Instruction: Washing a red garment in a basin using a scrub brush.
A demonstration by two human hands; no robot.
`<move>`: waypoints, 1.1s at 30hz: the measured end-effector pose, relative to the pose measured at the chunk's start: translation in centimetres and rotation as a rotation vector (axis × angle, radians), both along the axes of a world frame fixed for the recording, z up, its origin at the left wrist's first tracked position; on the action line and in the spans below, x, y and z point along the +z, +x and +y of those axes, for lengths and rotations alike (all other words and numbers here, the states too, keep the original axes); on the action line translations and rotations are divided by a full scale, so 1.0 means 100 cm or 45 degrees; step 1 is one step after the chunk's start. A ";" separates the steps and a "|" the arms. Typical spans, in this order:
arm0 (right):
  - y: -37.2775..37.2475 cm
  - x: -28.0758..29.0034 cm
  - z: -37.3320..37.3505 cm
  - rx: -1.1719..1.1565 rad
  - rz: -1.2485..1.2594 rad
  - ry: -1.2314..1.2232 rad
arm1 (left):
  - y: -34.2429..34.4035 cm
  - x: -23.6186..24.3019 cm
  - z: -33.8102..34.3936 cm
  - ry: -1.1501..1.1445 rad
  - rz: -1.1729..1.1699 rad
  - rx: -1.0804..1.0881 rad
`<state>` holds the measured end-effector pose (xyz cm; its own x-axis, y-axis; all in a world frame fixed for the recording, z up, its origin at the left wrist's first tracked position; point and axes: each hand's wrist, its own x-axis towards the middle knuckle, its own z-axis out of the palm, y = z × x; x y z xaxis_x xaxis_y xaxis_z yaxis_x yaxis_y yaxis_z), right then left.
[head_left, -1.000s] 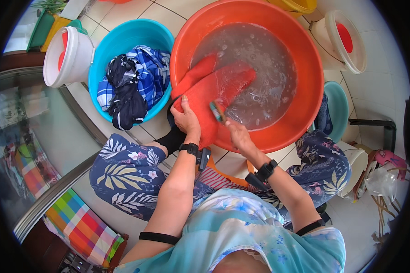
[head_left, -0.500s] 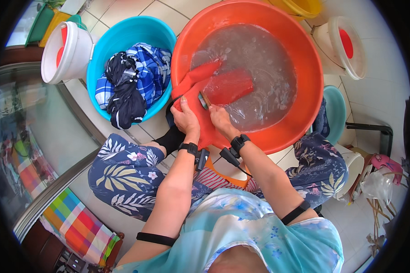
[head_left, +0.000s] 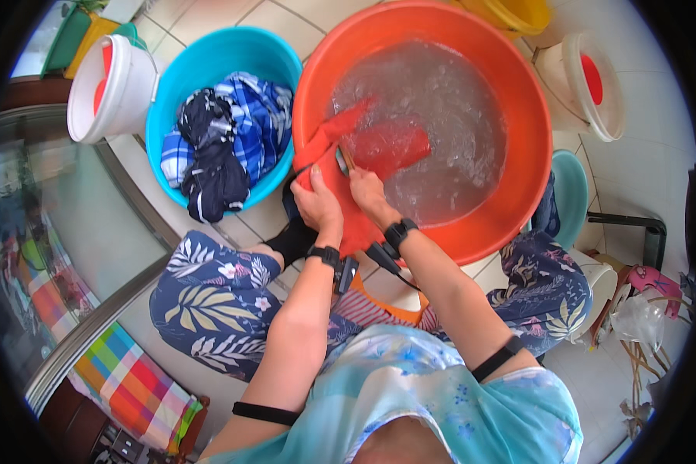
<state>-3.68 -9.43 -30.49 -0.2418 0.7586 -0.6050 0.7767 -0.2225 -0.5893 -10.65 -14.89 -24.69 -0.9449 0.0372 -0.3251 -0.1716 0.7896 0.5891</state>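
At the near-left rim of the orange basin (head_left: 529,139), the left hand (head_left: 319,203) pinches a red cloth (head_left: 349,207) trailing into the basin's water (head_left: 456,108), the right hand (head_left: 368,191) grips a brush (head_left: 346,158), apparently scrubbing, and another stroke likely calls for taut fabric.

- Has pale, squarish floor tiles (head_left: 277,32) with darker joints on the far side.
- Rises at right into a whitish tiled wall (head_left: 649,116).
- Shows, at left, a reflective glassy pane (head_left: 77,189) in a metallic frame (head_left: 93,334).
- Includes, near left, dark brown furniture (head_left: 73,406) with a multicoloured checked cloth (head_left: 135,379).
- Looks brightly lit across the floor.
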 end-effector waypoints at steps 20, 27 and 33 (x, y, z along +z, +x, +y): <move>0.045 0.074 -0.005 0.150 0.195 -0.463 | -0.020 -0.011 -0.011 0.197 0.032 -0.020; 0.085 0.160 -0.042 0.152 0.370 -0.608 | -0.019 -0.018 -0.025 0.145 -0.049 -0.004; 0.025 0.059 -0.015 0.029 0.069 -0.368 | -0.010 -0.006 -0.011 0.132 -0.014 -0.058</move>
<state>-1.17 -10.92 -24.63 -0.2948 0.5506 -0.7810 0.7526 -0.3699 -0.5448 -11.61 -15.98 -25.30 -0.9379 0.1141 -0.3277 -0.1437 0.7319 0.6661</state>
